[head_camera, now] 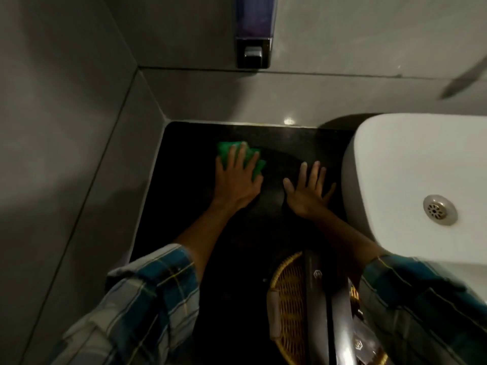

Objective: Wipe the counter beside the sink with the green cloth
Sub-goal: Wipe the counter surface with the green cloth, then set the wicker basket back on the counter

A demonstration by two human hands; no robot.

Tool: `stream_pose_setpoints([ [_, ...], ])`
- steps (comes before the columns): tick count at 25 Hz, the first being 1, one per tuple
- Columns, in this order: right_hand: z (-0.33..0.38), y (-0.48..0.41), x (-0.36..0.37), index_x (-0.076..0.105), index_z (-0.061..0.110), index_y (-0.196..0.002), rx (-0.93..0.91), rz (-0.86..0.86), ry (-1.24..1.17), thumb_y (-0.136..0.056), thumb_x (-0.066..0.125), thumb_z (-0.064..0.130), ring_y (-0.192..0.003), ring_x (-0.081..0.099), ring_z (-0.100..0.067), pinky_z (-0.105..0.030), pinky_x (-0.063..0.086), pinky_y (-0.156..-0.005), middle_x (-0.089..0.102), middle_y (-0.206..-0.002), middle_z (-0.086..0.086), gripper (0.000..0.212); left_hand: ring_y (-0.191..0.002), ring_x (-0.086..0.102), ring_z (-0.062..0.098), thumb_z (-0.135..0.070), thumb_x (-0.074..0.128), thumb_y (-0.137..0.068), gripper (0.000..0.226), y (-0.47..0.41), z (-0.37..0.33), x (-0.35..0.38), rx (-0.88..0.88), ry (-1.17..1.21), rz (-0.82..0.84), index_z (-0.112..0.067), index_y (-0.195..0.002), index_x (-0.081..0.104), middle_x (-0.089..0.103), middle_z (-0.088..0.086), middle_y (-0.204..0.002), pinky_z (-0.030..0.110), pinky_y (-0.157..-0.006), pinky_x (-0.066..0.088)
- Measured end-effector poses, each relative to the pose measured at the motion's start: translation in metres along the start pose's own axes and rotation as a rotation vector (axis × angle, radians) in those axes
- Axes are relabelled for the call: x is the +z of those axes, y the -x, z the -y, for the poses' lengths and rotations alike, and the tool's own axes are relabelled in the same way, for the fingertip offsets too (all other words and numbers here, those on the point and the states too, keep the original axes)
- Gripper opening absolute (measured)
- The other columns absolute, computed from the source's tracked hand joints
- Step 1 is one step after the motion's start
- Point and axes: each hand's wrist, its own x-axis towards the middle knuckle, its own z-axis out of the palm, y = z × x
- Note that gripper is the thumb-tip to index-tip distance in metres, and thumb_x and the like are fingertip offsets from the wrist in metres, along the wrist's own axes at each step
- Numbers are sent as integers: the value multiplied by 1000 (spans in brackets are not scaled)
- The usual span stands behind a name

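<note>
The green cloth (224,152) lies on the black counter (184,196) near its far left corner. My left hand (237,177) presses flat on the cloth, fingers spread, and covers most of it. My right hand (308,191) rests flat on the bare counter with fingers apart and holds nothing. It lies between the cloth and the white sink (411,180), close to the sink's left wall. Both forearms come out of blue plaid sleeves.
A woven wicker basket (287,306) with dark packets stands on the counter's near side, below my right arm. Grey tiled walls close the counter at the left and back. A soap dispenser (254,51) hangs on the back wall. The sink drain (439,209) shows at right.
</note>
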Motion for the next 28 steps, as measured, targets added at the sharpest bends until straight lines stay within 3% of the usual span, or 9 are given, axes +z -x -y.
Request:
stream_pose_setpoints([
  [3,15,26,-38,8,13,-151,-19,64,-372,-101,25,42,-148,-10,-23,-48,-8,-117,-6,-162,-9,60,-150,10,25,-56,34,-93,58,14,-18,-8,74,35,22,-34,-147,32,16,3,-163,60,-116,4],
  [6,27,94,-69,8,7,-150,-241,89,-585,-102,35,29,-148,-9,-22,-33,-4,-118,-6,-161,-11,60,-151,0,23,-57,29,-96,58,36,-20,-40,47,158,120,-34,-149,25,12,4,-164,54,-120,-3],
  [8,17,143,-79,11,9,-151,-316,121,-533,-100,41,23,-148,-2,-19,-29,1,-118,-1,-161,-10,60,-149,13,27,-51,38,-96,53,74,-26,-56,57,215,107,-30,-145,37,28,9,-159,50,-120,12],
  [10,-19,183,-89,22,10,-149,-296,149,-398,-98,47,18,-146,18,-22,-28,13,-116,18,-159,-12,57,-132,46,30,-51,43,-93,44,125,-36,-67,38,301,106,-31,-130,54,58,7,-136,44,-105,35],
  [12,-69,217,-98,45,12,-136,-238,126,-232,-95,51,16,-121,51,-26,-34,37,-105,48,-140,-14,41,-103,65,24,-63,38,-85,44,178,-45,-70,-41,396,186,-36,-114,57,71,-1,-108,40,-87,47],
  [14,-108,245,-104,58,17,-114,-189,116,-46,-93,53,18,-91,57,-20,-36,52,-84,61,-119,-12,22,-91,68,20,-76,33,-76,52,222,-50,-70,-118,449,249,-42,-113,51,72,-5,-98,34,-76,51],
  [19,-130,256,-84,60,18,-113,-136,-8,-22,-85,64,17,-126,33,-30,-41,41,-96,47,-134,-7,27,-100,66,17,-56,57,-77,62,266,-69,-64,-111,513,249,-47,-130,25,68,-8,-110,42,-84,53],
  [24,-103,251,-69,65,16,-99,-291,-86,-286,-64,66,-13,-115,44,-26,-31,39,-93,51,-124,-9,45,-101,64,20,-37,63,-80,67,260,-49,-79,-268,577,127,-39,-137,29,66,1,-114,38,-83,52],
  [28,-43,234,-54,63,15,-100,-501,-93,-356,-57,58,-16,-108,42,-15,-3,27,-90,48,-115,1,53,-102,64,27,-34,66,-82,71,248,18,-99,-431,535,43,-38,-142,29,66,5,-118,44,-86,52],
])
